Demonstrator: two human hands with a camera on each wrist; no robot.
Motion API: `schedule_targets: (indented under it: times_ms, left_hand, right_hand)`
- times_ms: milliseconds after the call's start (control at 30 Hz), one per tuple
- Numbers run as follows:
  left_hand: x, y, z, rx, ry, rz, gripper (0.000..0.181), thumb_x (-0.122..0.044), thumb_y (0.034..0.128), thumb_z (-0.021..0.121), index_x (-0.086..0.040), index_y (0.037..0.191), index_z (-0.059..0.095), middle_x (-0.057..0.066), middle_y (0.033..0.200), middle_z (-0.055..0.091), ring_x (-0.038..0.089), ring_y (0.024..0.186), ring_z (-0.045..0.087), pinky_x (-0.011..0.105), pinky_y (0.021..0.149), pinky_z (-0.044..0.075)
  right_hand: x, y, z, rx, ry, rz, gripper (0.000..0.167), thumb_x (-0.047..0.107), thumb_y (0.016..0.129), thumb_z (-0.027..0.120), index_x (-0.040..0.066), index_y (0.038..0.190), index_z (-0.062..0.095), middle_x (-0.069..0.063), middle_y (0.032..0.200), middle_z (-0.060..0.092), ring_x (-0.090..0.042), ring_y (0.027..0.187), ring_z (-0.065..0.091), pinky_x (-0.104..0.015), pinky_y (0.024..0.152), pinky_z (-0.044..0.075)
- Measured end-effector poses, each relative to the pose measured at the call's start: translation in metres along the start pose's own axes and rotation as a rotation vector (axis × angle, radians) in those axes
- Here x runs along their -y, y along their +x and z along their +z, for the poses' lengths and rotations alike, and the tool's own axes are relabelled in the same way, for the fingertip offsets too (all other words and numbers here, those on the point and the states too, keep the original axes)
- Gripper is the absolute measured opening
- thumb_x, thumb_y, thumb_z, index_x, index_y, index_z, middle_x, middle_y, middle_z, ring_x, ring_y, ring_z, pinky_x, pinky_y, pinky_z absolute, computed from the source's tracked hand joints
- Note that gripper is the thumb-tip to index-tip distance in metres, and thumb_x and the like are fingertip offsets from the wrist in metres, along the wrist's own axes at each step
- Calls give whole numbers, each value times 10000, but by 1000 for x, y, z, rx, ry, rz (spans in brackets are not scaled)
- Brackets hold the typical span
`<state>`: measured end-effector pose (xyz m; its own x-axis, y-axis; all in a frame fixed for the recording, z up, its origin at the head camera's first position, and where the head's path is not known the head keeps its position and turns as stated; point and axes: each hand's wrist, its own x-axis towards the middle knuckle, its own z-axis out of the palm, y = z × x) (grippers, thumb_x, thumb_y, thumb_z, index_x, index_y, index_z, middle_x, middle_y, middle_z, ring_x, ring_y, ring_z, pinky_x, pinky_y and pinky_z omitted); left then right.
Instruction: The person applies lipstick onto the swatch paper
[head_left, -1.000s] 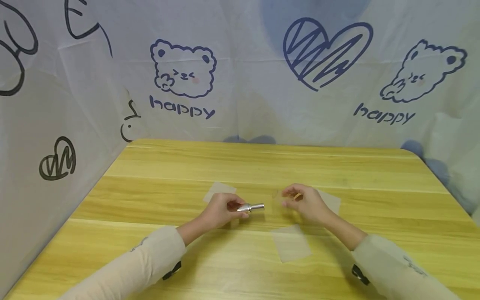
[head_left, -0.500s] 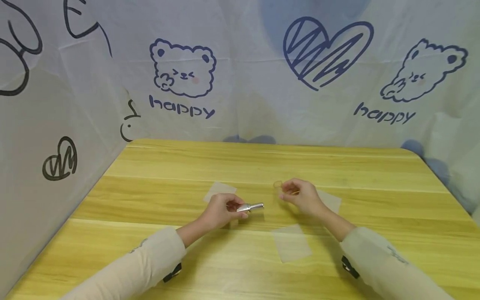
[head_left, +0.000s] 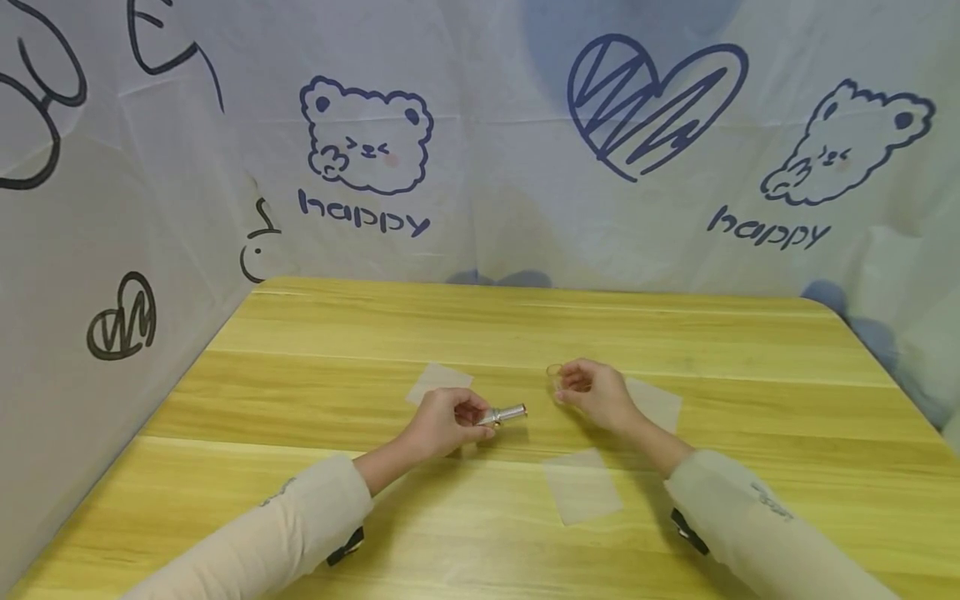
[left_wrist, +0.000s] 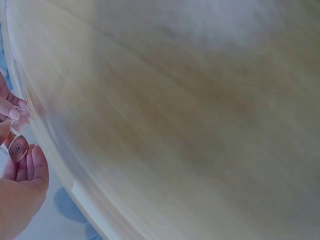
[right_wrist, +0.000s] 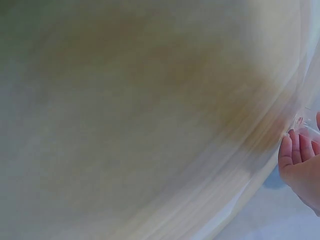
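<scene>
The left hand (head_left: pixel 442 425) grips a silver, tube-shaped metal piece (head_left: pixel 512 412), its narrow end pointing right. In the left wrist view, a round face with small dark holes (left_wrist: pixel 18 148) shows at the fingers of the left hand (left_wrist: pixel 25 187). To the right, the right hand (head_left: pixel 603 398) pinches a small see-through object with a thin rounded rim (head_left: pixel 554 370); the two held things are apart. This clear object (right_wrist: pixel 306 129) also shows above the fingers of the right hand (right_wrist: pixel 302 167) in the right wrist view. Its exact shape is hard to tell.
Three pale translucent squares lie on the wooden table (head_left: pixel 337 500): one behind the left hand (head_left: pixel 437 380), one beside the right wrist (head_left: pixel 660 405), one nearer the front (head_left: pixel 583 487). A white cloth with drawings (head_left: pixel 510 208) hangs behind the table.
The right hand has shifted left and slightly away from the body, and its clear object has turned. The left hand has stayed nearly in place, the silver piece tilting slightly up at its right end.
</scene>
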<state>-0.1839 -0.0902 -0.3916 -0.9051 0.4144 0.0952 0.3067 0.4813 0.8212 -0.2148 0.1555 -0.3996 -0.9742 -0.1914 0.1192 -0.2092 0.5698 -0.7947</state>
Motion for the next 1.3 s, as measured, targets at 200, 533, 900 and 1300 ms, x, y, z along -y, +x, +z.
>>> schedule_targets:
  times_ms: [200, 533, 900, 1300]
  left_hand:
    - [-1, -1, 1, 7, -39, -36, 218, -44, 759, 744, 55, 928, 647, 138, 867, 673, 127, 755, 621, 183, 660, 548]
    - [-2, 0, 5, 1, -65, -47, 208, -39, 758, 742, 52, 919, 648, 149, 886, 678, 146, 765, 636, 184, 666, 552]
    - [-2, 1, 11, 8, -125, -43, 199, 10, 761, 723, 81, 925, 635, 192, 881, 682, 210, 769, 672, 186, 646, 560]
    - [-5, 1, 13, -40, -103, -9, 260, -57, 781, 723, 76, 994, 655, 188, 939, 683, 216, 801, 663, 188, 675, 559]
  right_hand:
    - [0, 2, 2, 6, -5, 31, 198, 8, 796, 695, -35, 971, 613, -170, 905, 666, -275, 870, 629, -352, 769, 548]
    - [-3, 2, 2, 17, -10, 37, 198, -1, 801, 688, -25, 983, 615, -187, 976, 668, -288, 910, 629, -355, 794, 553]
    - [0, -3, -8, 42, -38, 1, 435, 52, 809, 697, -65, 1199, 543, -228, 1124, 614, -341, 1013, 589, -407, 858, 534]
    - [20, -11, -35, -4, 12, -44, 405, 67, 845, 663, -30, 1221, 550, -234, 1213, 580, -358, 1080, 562, -367, 880, 527]
